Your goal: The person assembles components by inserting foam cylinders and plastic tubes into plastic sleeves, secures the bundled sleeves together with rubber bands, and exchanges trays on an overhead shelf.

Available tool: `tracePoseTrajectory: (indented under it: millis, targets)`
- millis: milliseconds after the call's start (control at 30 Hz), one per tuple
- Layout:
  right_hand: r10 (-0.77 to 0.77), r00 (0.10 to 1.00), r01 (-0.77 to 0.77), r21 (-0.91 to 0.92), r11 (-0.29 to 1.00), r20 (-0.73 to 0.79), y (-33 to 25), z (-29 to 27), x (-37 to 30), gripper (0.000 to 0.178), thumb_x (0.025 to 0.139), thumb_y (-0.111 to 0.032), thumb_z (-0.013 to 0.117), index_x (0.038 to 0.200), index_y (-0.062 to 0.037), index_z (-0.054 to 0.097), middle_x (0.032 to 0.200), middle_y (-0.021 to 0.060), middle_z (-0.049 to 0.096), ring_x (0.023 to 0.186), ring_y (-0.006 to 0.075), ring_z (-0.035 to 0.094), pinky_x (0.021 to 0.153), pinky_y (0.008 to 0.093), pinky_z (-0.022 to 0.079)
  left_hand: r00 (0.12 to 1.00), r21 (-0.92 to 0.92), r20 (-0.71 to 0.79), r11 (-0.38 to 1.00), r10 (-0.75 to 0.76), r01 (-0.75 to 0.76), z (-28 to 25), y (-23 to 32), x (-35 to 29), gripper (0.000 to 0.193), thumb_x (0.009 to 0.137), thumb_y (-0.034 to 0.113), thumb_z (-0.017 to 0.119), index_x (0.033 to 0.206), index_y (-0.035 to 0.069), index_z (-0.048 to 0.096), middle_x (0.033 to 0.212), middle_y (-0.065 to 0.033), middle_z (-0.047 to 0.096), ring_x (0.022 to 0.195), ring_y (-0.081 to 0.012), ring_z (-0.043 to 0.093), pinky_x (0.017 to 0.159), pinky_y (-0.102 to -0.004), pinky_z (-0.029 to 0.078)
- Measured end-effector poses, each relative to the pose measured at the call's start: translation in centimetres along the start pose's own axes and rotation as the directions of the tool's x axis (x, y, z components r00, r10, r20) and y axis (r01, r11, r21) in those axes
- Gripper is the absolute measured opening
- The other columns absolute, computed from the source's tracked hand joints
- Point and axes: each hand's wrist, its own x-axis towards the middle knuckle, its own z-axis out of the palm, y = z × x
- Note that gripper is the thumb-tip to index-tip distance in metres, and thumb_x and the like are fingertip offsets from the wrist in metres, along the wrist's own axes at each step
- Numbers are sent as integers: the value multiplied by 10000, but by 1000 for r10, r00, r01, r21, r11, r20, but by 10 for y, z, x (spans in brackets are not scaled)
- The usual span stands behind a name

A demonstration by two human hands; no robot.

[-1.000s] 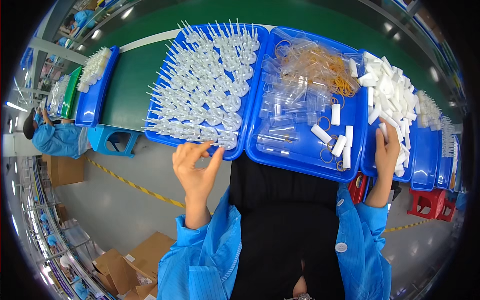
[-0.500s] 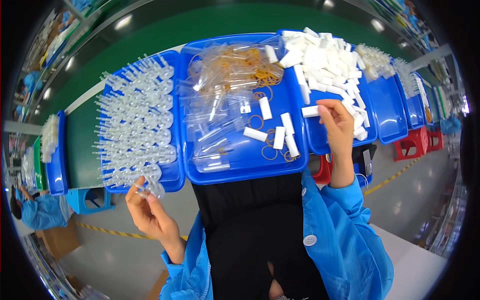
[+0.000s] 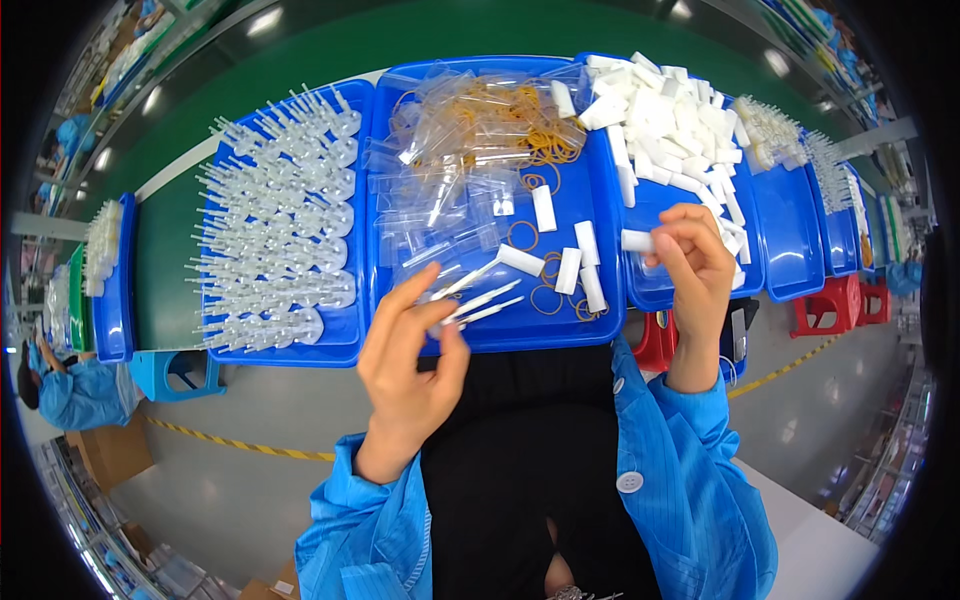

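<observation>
My left hand (image 3: 408, 352) is over the near edge of the middle tray, closed on a pale plastic piece with several thin prongs (image 3: 488, 300). Its prongs point right, and the fingers hide its other end. Between the thumb and fingertips of my right hand (image 3: 694, 262), a small white block (image 3: 636, 241) is pinched above the tray of white blocks. Rows of clear pronged plastic pieces (image 3: 280, 230) fill much of the left blue tray (image 3: 345, 345). In the middle blue tray (image 3: 590, 335) lie several loose white blocks (image 3: 520, 261) and some rubber bands (image 3: 522, 236).
Clear plastic sleeves (image 3: 440, 200) and a heap of orange-brown rubber bands (image 3: 530, 125) occupy the back of the middle tray. A pile of white blocks (image 3: 665, 120) stands back right. Red stools (image 3: 828, 308) and a blue stool (image 3: 180, 372) stand on the floor.
My left hand has carried a pronged plastic piece from the left tray's near edge rightward to the middle tray. My right hand still pinches the white block, nearly in place.
</observation>
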Motion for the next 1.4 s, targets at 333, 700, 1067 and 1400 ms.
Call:
tracePoseTrajectory:
  millis: [333, 700, 1067, 1400]
  targets:
    - [-120, 980, 80, 237, 968, 160, -22, 66, -15, 149, 806, 131, 625, 929, 48, 618, 1038, 129, 564, 973, 199, 632, 839, 304, 513, 978, 71, -113, 983, 175, -167, 20, -2, 3, 292, 680, -92, 708, 951, 15, 718, 1107, -144, 557, 632, -138, 534, 575, -240, 441]
    - [18, 998, -40, 338, 940, 68, -20, 83, -15, 171, 844, 111, 607, 983, 24, 560, 942, 151, 663, 912, 181, 654, 834, 283, 515, 975, 84, -114, 980, 190, -181, 23, -4, 5, 279, 668, -74, 750, 928, 17, 711, 1042, -142, 564, 593, -142, 545, 557, -240, 441]
    - [-58, 985, 31, 164, 986, 160, -25, 79, -17, 157, 766, 118, 700, 899, 58, 641, 1050, 133, 574, 948, 173, 642, 800, 266, 573, 974, -38, -123, 980, 190, -196, 33, -12, 7, 281, 677, -122, 718, 941, -30, 691, 997, -134, 543, 615, -147, 579, 535, -248, 463]
    - [-306, 927, 309, 20, 951, 219, -21, 78, -11, 228, 711, 30, 793, 885, 19, 647, 945, 128, 627, 818, 156, 670, 704, 252, 585, 998, -141, -7, 988, 59, -59, 29, -6, 10, 348, 662, -135, 700, 992, -34, 653, 1006, -118, 532, 675, -159, 595, 566, -251, 481]
